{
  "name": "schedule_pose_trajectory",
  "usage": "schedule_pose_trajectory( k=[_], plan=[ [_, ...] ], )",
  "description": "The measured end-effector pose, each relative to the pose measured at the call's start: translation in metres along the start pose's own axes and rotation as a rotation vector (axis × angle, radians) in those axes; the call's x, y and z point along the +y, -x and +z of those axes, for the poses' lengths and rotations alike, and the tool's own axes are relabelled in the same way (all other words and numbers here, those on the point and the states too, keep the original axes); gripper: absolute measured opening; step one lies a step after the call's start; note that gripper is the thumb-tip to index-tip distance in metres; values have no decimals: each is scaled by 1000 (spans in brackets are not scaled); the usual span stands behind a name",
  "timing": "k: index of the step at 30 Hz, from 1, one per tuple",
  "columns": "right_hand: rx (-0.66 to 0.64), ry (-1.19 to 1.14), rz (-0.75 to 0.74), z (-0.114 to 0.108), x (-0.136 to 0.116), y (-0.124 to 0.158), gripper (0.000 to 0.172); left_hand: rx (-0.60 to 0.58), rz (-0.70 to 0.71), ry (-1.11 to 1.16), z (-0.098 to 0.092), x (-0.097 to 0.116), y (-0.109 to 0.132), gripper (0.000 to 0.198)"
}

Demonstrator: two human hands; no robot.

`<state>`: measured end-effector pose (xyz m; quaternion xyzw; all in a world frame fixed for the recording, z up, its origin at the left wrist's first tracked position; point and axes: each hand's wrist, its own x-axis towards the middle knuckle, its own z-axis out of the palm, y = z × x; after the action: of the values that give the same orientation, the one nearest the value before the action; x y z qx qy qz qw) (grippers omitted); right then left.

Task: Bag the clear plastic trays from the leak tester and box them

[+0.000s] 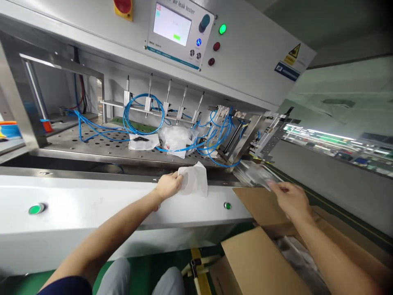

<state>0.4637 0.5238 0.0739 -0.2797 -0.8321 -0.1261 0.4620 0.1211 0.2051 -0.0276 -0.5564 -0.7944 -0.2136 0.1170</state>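
Note:
My left hand [168, 185] pinches the left edge of a thin white pouch [196, 180], held up over the front edge of the machine. Off to the right, my right hand [291, 199] is closed on a clear plastic bag [259, 174], which is blurred; its contents cannot be made out. That hand is above an open cardboard box [254, 258] with bags [299, 254] inside. On the perforated metal plate [70, 145] lie a white pouch with a black part [143, 141] on it and a crumpled clear bag [178, 137].
Blue air tubes [144, 114] loop over the plate and around upright metal rods [168, 92]. Above is a control panel with a lit screen [172, 24]. Green buttons [37, 209] sit on the white front panel. A metal fixture [245, 135] stands at the right end.

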Motion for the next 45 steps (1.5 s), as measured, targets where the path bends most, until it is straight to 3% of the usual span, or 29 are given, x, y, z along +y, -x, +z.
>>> schedule_pose_trajectory(
  k=[1, 5, 8, 11, 15, 18, 23, 27, 31, 35, 40, 45],
  plan=[
    [15, 5, -39, -16, -27, 10, 51, 10, -21, 7, -2, 3, 5, 28],
    [135, 104, -422, -79, -127, 48, 36, 30, -90, 89, -13, 22, 38, 34],
    [195, 36, -542, -116, -185, 74, 21, -31, -85, 219, -27, 39, 66, 37],
    [199, -88, -538, -137, -232, 95, 15, -125, -50, 312, -42, 54, 89, 37],
    [100, -80, -533, -139, -274, 123, 15, -245, 16, 369, -60, 62, 112, 28],
    [-69, -11, -515, -132, -287, 144, 16, -290, 68, 426, -69, 58, 131, 48],
    [-334, 28, -596, -126, -298, 172, 22, -448, 27, 455, -69, 45, 163, 83],
    [-475, 49, -717, -120, -311, 184, 14, -471, 36, 453, -62, 42, 177, 82],
    [-564, 65, -747, -113, -323, 192, 10, -445, 0, 408, -50, 41, 184, 79],
    [-630, 108, -762, -113, -332, 199, 13, -385, 49, 295, -34, 48, 193, 76],
    [-644, 143, -555, -107, -333, 216, 17, -359, 150, 155, -23, 65, 208, 69],
    [-447, 50, -205, -76, -321, 261, 15, -424, 185, 333, -23, 72, 214, 73]
  ],
)
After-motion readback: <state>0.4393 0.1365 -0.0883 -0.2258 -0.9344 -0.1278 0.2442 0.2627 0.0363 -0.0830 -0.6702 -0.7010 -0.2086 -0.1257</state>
